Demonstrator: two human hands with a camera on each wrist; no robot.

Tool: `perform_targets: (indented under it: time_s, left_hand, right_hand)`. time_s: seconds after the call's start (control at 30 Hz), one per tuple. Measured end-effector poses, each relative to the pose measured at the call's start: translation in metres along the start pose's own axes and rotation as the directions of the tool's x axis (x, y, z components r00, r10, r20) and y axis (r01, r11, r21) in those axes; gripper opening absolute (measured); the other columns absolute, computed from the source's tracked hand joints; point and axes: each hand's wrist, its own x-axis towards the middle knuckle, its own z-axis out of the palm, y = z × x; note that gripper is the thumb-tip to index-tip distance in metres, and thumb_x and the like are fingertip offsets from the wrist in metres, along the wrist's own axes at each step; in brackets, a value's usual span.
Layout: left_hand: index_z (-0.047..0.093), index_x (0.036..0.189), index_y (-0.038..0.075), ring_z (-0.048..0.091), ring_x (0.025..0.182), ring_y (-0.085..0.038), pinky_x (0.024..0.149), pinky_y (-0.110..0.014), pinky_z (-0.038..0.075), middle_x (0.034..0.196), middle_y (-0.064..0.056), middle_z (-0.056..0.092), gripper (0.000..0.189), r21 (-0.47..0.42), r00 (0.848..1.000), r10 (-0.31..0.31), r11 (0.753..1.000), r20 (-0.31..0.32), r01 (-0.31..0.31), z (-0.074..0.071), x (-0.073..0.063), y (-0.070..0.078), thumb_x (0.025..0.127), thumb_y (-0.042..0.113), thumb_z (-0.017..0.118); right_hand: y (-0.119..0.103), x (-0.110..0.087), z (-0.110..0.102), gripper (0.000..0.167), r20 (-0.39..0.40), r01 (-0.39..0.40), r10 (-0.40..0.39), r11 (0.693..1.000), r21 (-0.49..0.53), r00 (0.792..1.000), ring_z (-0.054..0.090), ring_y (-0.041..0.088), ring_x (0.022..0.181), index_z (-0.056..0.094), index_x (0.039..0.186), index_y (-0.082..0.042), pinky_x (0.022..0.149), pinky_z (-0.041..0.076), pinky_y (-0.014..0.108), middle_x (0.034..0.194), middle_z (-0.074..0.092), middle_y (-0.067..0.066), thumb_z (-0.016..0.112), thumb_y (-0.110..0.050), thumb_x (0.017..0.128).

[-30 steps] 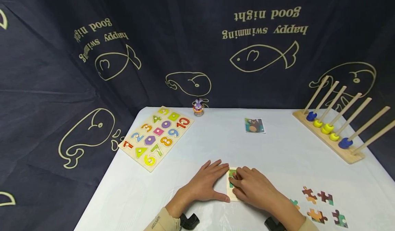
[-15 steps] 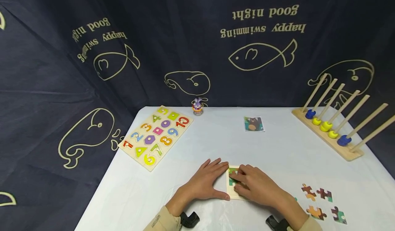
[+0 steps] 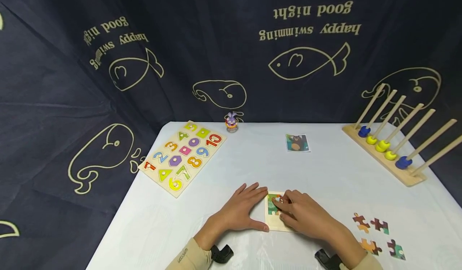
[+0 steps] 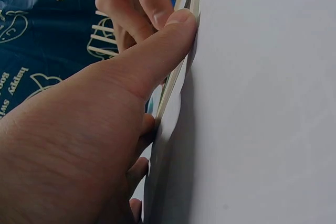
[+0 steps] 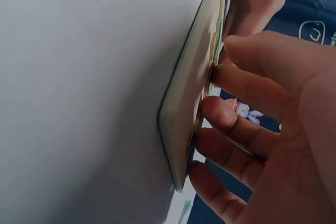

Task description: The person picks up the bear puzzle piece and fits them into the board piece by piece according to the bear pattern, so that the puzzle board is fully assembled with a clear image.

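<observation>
A small wooden puzzle board [image 3: 276,224] lies on the white table, with green picture pieces [image 3: 273,209] in its upper part and bare wood below. My left hand [image 3: 241,213] rests along its left side, fingers spread, the index finger at the top corner and the thumb at the bottom corner. Over the board's right part is my right hand [image 3: 304,214], whose index finger touches the pieces near the top. In the right wrist view several fingertips [image 5: 218,113] meet the board's face, while the thumb stands apart from them. This hand covers the board's right side.
Loose bear-puzzle pieces [image 3: 369,246] lie right of the right forearm. A bear picture card [image 3: 297,143] is behind the board. A number puzzle board [image 3: 184,159] lies at left, a purple toy figure [image 3: 231,122] at the back, and a peg stand [image 3: 384,153] at right.
The right hand's fingers have shifted slightly up and right over the board, uncovering more of the green pieces. The left hand has stayed at the board's left side.
</observation>
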Motion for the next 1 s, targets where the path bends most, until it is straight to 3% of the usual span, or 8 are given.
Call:
perform_targets:
  time_s: [0.17, 0.3, 0.43, 0.53, 0.7, 0.87, 1.0]
  left_hand:
    - [0.031, 0.152, 0.018, 0.017, 0.144, -0.018, 0.115, -0.048, 0.014, 0.154, 0.009, 0.03, 0.104, -0.006, 1.0, -0.008, 1.0, 0.001, 0.008, 0.001, -0.002, 0.001, 0.073, 0.081, 0.054]
    - [0.03, 0.152, 0.018, 0.017, 0.144, -0.018, 0.115, -0.048, 0.013, 0.154, 0.009, 0.029, 0.104, -0.004, 1.0, -0.001, 1.0, 0.002, 0.001, 0.002, -0.002, 0.001, 0.073, 0.082, 0.053]
    - [0.031, 0.152, 0.017, 0.018, 0.143, -0.019, 0.114, -0.049, 0.015, 0.153, 0.008, 0.031, 0.104, 0.009, 1.0, 0.01, 1.0, -0.011, -0.01, 0.0, 0.0, 0.001, 0.073, 0.081, 0.053]
    - [0.032, 0.152, 0.017, 0.018, 0.143, -0.019, 0.114, -0.049, 0.015, 0.153, 0.008, 0.031, 0.105, 0.015, 1.0, 0.01, 1.0, -0.011, -0.01, -0.002, 0.0, 0.001, 0.072, 0.081, 0.056]
    - [0.032, 0.152, 0.018, 0.018, 0.143, -0.018, 0.115, -0.048, 0.014, 0.153, 0.008, 0.031, 0.105, 0.014, 1.0, 0.006, 1.0, -0.003, -0.006, -0.003, 0.001, 0.001, 0.071, 0.08, 0.057]
    - [0.032, 0.152, 0.018, 0.018, 0.143, -0.018, 0.115, -0.048, 0.014, 0.153, 0.009, 0.031, 0.105, 0.011, 1.0, 0.005, 1.0, -0.002, -0.005, -0.003, 0.001, 0.001, 0.071, 0.08, 0.058]
    - [0.032, 0.152, 0.018, 0.017, 0.144, -0.017, 0.115, -0.047, 0.013, 0.153, 0.009, 0.031, 0.105, 0.009, 1.0, 0.001, 1.0, 0.0, -0.001, -0.002, 0.001, 0.001, 0.071, 0.079, 0.059]
  right_hand:
    - [0.0, 0.0, 0.002, 0.037, -0.038, -0.001, 0.002, 1.0, 0.023, 0.999, 0.038, 0.005, 0.078, 0.065, 0.128, -0.016, 0.066, 0.036, 0.027, 0.095, 0.048, -0.013, 0.063, -0.029, 0.093]
    - [0.003, -0.004, -0.002, 0.034, -0.084, -0.05, 0.061, 0.991, 0.123, 0.995, 0.045, 0.003, 0.08, 0.065, 0.127, -0.018, 0.068, 0.042, 0.028, 0.098, 0.053, -0.013, 0.063, -0.029, 0.095]
    - [0.009, -0.011, -0.015, 0.031, -0.135, -0.09, 0.139, 0.943, 0.32, 0.981, 0.055, 0.003, 0.085, 0.065, 0.125, -0.021, 0.07, 0.051, 0.029, 0.104, 0.059, -0.01, 0.064, -0.026, 0.094]
    - [0.018, -0.02, -0.024, 0.03, -0.164, -0.111, 0.191, 0.909, 0.402, 0.968, 0.057, 0.002, 0.088, 0.065, 0.123, -0.025, 0.071, 0.053, 0.029, 0.108, 0.062, -0.009, 0.066, -0.023, 0.093]
    - [0.039, -0.04, -0.035, 0.029, -0.177, -0.161, 0.244, 0.908, 0.386, 0.953, 0.058, 0.003, 0.087, 0.066, 0.119, -0.024, 0.07, 0.053, 0.027, 0.109, 0.064, -0.007, 0.069, -0.017, 0.091]
    - [0.058, -0.063, -0.043, 0.028, -0.131, -0.241, 0.307, 0.896, 0.372, 0.943, 0.059, 0.004, 0.085, 0.067, 0.117, -0.017, 0.069, 0.053, 0.026, 0.106, 0.065, -0.006, 0.07, -0.017, 0.09]
    - [0.069, -0.081, -0.05, 0.03, -0.128, -0.323, 0.374, 0.897, 0.301, 0.918, 0.058, 0.003, 0.083, 0.068, 0.116, -0.015, 0.066, 0.052, 0.026, 0.104, 0.065, -0.005, 0.073, -0.015, 0.087]
